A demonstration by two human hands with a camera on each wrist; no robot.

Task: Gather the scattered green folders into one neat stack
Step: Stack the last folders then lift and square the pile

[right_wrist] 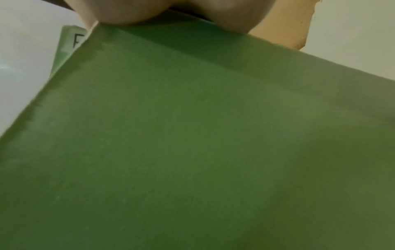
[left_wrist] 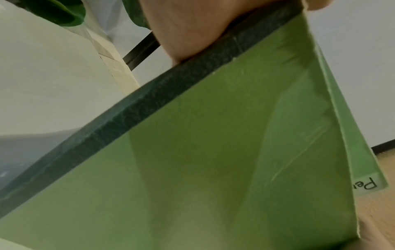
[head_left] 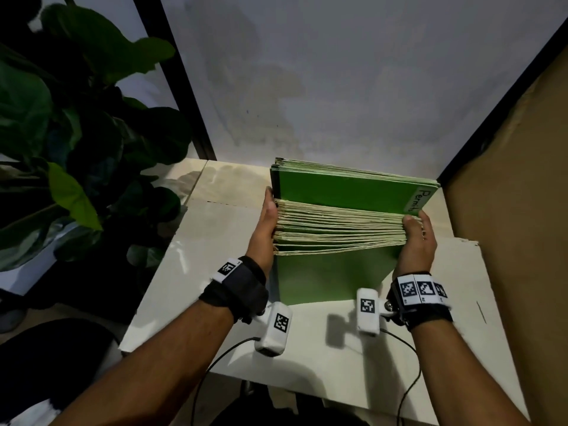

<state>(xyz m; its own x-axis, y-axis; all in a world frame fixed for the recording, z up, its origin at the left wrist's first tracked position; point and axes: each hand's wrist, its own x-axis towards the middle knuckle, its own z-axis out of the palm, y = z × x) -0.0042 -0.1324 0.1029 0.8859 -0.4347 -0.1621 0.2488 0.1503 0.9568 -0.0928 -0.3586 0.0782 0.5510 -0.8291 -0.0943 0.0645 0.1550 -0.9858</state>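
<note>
A thick bundle of green folders (head_left: 338,232) stands on edge on the white table (head_left: 215,272), pale page edges facing up. My left hand (head_left: 269,216) presses flat against its left, spine side. On the right end, my right hand (head_left: 416,232) grips the bundle with the thumb over the top edges. A rear group of folders (head_left: 347,192) leans back, split from the front group, and carries a white label (head_left: 419,199) reading "Permits". The left wrist view shows a green cover (left_wrist: 213,169) with a dark spine under my palm (left_wrist: 188,30). Another green cover (right_wrist: 192,135) fills the right wrist view.
A large-leafed plant (head_left: 76,118) stands left of the table beside a black post (head_left: 172,78). A brown cardboard panel (head_left: 522,179) walls the right side, and a grey-white wall (head_left: 338,72) lies behind. Wrist camera cables hang over the table's near edge.
</note>
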